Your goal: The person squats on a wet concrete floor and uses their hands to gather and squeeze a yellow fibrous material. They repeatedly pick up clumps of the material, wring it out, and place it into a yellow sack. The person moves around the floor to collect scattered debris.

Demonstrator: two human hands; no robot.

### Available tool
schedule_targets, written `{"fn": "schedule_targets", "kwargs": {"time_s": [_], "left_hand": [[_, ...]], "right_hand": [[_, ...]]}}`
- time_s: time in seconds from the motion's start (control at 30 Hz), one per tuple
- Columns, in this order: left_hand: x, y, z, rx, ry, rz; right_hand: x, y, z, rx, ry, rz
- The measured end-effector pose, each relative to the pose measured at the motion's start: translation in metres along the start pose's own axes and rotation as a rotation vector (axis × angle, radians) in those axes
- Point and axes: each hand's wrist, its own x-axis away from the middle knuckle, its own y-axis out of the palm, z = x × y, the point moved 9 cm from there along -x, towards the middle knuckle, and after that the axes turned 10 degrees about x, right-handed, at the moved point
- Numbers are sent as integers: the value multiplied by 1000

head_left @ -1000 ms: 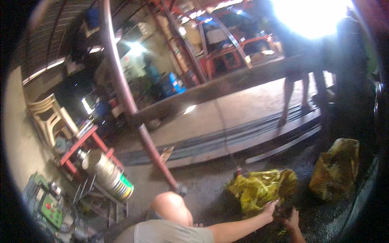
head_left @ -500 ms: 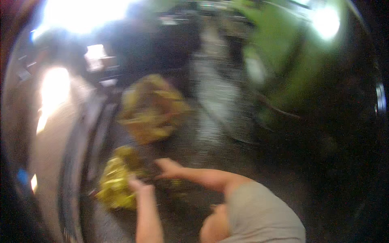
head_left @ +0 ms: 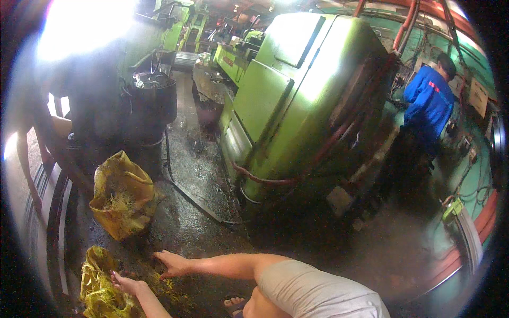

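Strips (head_left: pixel 64 222): long, narrow, some dark and some pale, lying side by side along the left edge of the floor (head_left: pixel 185 127)

Crumpled sack (head_left: pixel 95 289): yellow, slumped in loose folds near the floor's lower left corner, just beside the left hand

Upright sack (head_left: pixel 127 185): yellow with brown stains, standing farther in from the same corner, its mouth gaping and a stringy pale-yellow tangle (head_left: pixel 119 206) showing in it

Left hand (head_left: pixel 130 284): at the right side of the crumpled sack, fingers partly open and pointing to the left; whether they grip the sack or anything else, I cannot tell

Bin (head_left: pixel 154 103): dark, round-sided, behind the upright sack and well apart from both hands

Right hand (head_left: pixel 172 264): near the left one, fingers loosely spread with the thumb apart, nothing visible in its grasp; it is over or just beside yellow shreds (head_left: pixel 172 294) scattered on the dark floor

Hose (head_left: pixel 196 201): black, running across the wet floor toward the green machine

Foot (head_left: pixel 234 302): sandalled, at the floor's near edge

Green machine (head_left: pixel 297 95): big, boxy, a reddish pipe (head_left: pixel 265 182) bending round its lower corner

Co-worker (head_left: pixel 432 100): blue jacket, back turned, at the floor's right edge beside the wall (head_left: pixel 477 164)
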Motion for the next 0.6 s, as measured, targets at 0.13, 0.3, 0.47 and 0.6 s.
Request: {"fn": "schedule_targets", "kwargs": {"time_s": [0.13, 0.3, 0.47, 0.6], "left_hand": [[-40, 5, -16, 184, -27, -51], [26, 33, -16, 203, -170, -238], [53, 23, 7, -107, 89, -276], [32, -18, -15, -31, 68, -215]], "right_hand": [[-32, -17, -29, -75, -5, -171], [-20, 21, 31, 223, 59, -143], [-26, 13, 24, 36, 36, 105], [-64, 56, 16, -308, -35, -55]]}}
